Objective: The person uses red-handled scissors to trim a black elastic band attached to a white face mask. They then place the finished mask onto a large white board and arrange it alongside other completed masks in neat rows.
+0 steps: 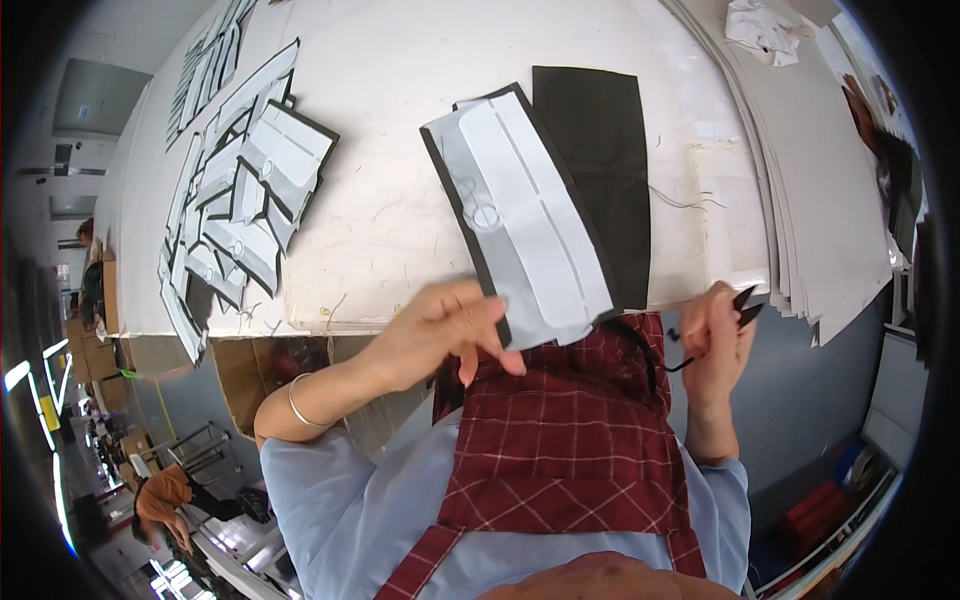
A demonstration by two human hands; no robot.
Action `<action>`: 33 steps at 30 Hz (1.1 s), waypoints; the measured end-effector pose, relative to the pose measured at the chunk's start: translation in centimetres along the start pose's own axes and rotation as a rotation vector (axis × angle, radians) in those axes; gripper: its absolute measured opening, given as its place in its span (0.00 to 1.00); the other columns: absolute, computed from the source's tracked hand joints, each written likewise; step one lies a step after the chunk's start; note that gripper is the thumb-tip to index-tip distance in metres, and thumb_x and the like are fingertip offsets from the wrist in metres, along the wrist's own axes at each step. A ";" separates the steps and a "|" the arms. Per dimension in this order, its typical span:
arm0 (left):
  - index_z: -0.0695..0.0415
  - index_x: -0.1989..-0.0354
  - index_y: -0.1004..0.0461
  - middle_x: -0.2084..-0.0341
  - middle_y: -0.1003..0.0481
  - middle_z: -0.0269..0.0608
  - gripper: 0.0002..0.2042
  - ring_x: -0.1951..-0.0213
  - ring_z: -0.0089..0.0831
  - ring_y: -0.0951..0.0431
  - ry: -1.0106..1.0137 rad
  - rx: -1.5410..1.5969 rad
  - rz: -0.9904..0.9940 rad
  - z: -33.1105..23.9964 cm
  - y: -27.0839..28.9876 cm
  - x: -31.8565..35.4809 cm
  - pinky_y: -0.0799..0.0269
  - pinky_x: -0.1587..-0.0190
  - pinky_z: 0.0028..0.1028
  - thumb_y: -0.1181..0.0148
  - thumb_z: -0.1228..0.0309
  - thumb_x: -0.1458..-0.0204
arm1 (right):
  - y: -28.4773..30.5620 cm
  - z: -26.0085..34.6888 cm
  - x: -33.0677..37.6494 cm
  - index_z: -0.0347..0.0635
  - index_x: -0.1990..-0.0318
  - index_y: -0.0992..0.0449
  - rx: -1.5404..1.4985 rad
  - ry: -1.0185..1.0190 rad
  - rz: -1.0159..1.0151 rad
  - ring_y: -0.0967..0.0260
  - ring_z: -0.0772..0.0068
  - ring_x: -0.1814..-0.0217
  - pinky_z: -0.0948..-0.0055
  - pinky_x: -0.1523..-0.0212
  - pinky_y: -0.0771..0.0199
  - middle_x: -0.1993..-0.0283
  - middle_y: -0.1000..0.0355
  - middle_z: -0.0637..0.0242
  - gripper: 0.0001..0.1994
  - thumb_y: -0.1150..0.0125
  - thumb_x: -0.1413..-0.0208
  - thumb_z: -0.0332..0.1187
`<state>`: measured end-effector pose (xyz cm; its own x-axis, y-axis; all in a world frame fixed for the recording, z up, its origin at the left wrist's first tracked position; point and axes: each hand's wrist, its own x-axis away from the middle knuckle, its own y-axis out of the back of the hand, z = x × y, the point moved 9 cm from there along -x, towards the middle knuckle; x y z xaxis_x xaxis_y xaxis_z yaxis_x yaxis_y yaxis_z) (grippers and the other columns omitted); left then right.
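A grey-and-white panel [525, 215] with black edges and a round mark lies slanted at the table's front edge. It partly covers a plain black fabric piece [600, 180]. My left hand [450, 325] is at the panel's lower left corner, its fingers bent but apart; whether it touches the corner, I cannot tell. Off to the right, my right hand [715, 335] is closed around a small black pointed tool [745, 305], which looks like thread snips. A black cord [650, 365] hangs between that hand and the panel's lower end.
Several similar black-edged panels [245, 190] lie in a loose pile at the left, with more strips [210, 65] behind. Stacked large pale sheets [800, 150] cover the right side, under crumpled white material [765, 30]. A cardboard box [250, 385] is below the table's front edge.
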<state>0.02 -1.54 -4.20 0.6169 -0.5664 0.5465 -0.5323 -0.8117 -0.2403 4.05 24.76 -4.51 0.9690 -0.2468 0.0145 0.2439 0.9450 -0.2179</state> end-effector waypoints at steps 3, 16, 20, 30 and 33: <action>0.64 0.61 0.24 0.75 0.19 0.41 0.16 0.72 0.24 0.17 0.025 -0.346 0.022 0.1 0.3 1.9 0.28 0.79 0.20 0.52 0.63 0.31 | -0.9 1.9 -1.0 0.37 0.73 0.26 0.187 0.107 0.102 0.47 0.87 0.82 0.80 0.81 0.52 0.82 0.37 0.75 0.14 0.48 0.34 0.31; 0.56 0.63 0.20 0.68 0.26 0.36 0.06 0.62 0.35 0.28 -0.825 -1.175 -0.289 -8.1 4.8 -1.9 0.31 0.62 0.31 0.33 0.74 0.50 | -16.3 1.7 -1.5 0.42 0.49 0.22 1.198 0.835 0.807 0.34 0.78 0.81 0.77 0.76 0.30 0.42 0.26 0.69 0.22 0.33 0.55 0.32; 0.57 0.68 0.22 0.69 0.27 0.36 0.04 0.63 0.38 0.29 -0.814 -1.205 -0.315 -8.1 4.8 -2.3 0.31 0.59 0.34 0.33 0.73 0.50 | -16.4 1.1 -1.7 0.43 0.45 0.22 1.226 0.828 0.823 0.36 0.78 0.82 0.77 0.76 0.30 0.39 0.26 0.68 0.24 0.35 0.53 0.33; 0.58 0.66 0.27 0.69 0.28 0.39 0.04 0.62 0.39 0.28 -0.753 -1.097 -0.278 -6.9 4.9 -1.8 0.32 0.59 0.34 0.37 0.76 0.47 | -16.3 0.9 -1.7 0.43 0.46 0.22 1.209 0.800 0.813 0.36 0.79 0.81 0.78 0.75 0.29 0.39 0.26 0.68 0.23 0.34 0.53 0.33; 0.58 0.65 0.26 0.67 0.27 0.39 0.05 0.61 0.40 0.28 -0.735 -1.083 -0.496 -7.5 6.5 -1.1 0.31 0.59 0.35 0.37 0.77 0.48 | -16.3 1.0 -1.7 0.43 0.46 0.21 1.188 0.816 0.802 0.36 0.79 0.82 0.78 0.76 0.30 0.39 0.25 0.67 0.22 0.35 0.52 0.32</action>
<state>-8.50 -5.11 -0.36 0.8497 -0.4743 -0.2303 -0.1414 -0.6258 0.7671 -1.57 10.03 -0.05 0.6734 0.6780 -0.2947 -0.0130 0.4095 0.9122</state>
